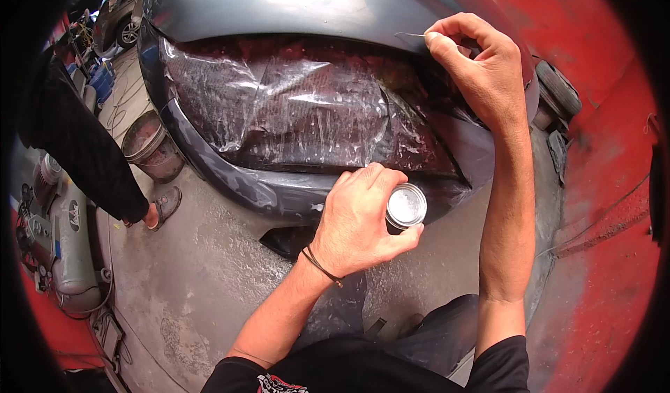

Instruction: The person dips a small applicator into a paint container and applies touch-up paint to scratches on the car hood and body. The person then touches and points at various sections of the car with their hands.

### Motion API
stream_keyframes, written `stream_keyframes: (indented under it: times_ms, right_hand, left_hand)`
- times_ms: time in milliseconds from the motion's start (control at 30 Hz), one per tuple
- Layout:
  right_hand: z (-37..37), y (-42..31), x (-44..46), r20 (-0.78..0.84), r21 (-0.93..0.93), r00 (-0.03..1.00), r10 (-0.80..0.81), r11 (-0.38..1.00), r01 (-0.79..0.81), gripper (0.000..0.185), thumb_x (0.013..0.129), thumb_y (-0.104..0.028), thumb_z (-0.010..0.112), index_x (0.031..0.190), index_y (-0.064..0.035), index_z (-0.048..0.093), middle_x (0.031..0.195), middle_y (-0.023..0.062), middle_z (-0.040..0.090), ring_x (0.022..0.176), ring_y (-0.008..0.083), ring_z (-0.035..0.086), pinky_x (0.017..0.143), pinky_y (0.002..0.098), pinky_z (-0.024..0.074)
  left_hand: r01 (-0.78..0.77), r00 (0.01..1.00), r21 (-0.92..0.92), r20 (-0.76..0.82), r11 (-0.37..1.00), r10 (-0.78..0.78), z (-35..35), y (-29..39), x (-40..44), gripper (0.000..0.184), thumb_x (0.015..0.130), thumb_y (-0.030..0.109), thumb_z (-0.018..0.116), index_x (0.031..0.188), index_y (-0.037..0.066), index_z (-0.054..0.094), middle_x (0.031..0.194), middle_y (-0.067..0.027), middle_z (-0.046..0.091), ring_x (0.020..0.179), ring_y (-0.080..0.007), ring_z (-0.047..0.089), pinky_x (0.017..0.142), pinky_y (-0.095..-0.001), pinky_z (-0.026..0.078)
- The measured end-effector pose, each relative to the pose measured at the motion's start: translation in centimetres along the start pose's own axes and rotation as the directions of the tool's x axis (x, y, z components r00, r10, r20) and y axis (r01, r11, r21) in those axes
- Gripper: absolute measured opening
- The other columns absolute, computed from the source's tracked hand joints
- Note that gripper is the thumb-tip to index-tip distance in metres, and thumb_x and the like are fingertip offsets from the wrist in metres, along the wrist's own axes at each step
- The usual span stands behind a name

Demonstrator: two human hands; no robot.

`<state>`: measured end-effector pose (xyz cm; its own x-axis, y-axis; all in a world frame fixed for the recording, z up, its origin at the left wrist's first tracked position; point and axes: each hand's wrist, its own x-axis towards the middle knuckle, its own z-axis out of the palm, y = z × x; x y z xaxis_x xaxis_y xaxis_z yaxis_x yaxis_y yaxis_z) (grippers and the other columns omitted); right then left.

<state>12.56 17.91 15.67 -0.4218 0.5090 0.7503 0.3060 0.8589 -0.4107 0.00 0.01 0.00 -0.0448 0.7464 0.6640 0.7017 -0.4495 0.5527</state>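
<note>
My left hand [359, 218] is wrapped round a small round tin [406, 206], held in front of the car's lower bumper [279, 194]. A metal rim circles the tin's pale grey top; whether that is a lid or its contents I cannot tell. Up by the edge of the dark grey hood [279, 9], my right hand [481, 61] pinches a thin, sliver-like thing [416, 35] between thumb and forefinger. Its far tip points left, at or just over the painted surface. Wrinkled plastic sheeting [293, 107] covers the opening between hood and bumper.
Another person's leg [84, 142] stands at the left beside a bucket [152, 146]. A compressor tank [73, 246] and hoses lie further left. Tyres [557, 89] rest against the red wall [607, 183] at right. Behind stands another car [122, 23].
</note>
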Motion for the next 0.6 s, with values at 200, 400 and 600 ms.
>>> stream_keyframes:
  times_ms: [200,400,600]
  right_hand:
    - [0.19,0.26,0.0,-0.023,0.028,1.0,-0.016,0.999,0.017,0.023,0.095,-0.021,0.084,0.105,-0.0011,0.084,0.096,0.005,0.083,0.093,0.0124,0.078,0.087,0.03,0.062]
    - [-0.01,0.22,-0.03,-0.008,0.03,1.0,-0.025,0.999,0.025,0.022,0.094,-0.02,0.084,0.104,-0.0013,0.084,0.094,0.0038,0.082,0.088,0.0113,0.076,0.083,0.0291,0.0607]
    - [0.12,-0.09,-0.1,-0.014,0.014,0.999,-0.04,0.999,0.04,0.02,0.093,-0.019,0.084,0.103,-0.0015,0.085,0.091,0.004,0.08,0.085,0.0109,0.074,0.08,0.0287,0.0601]
  left_hand:
    - [-0.008,1.0,0.009,-0.001,1.0,0.008,-0.17,-0.14,0.05,0.061,0.073,0.032,0.094,0.122,0.003,0.071,0.105,-0.0148,0.071,0.097,-0.0361,0.071,0.088,-0.0458,0.054]
    - [-0.013,1.0,0.004,-0.007,1.0,0.013,0.01,0.02,0.04,0.062,0.073,0.032,0.095,0.122,0.002,0.071,0.105,-0.0151,0.071,0.097,-0.0367,0.071,0.088,-0.0462,0.054]
    - [-0.011,1.0,0.0,0.004,1.0,0.011,-0.04,0.02,0.04,0.062,0.073,0.032,0.095,0.123,0.002,0.071,0.105,-0.0153,0.071,0.097,-0.0369,0.071,0.087,-0.0466,0.054]
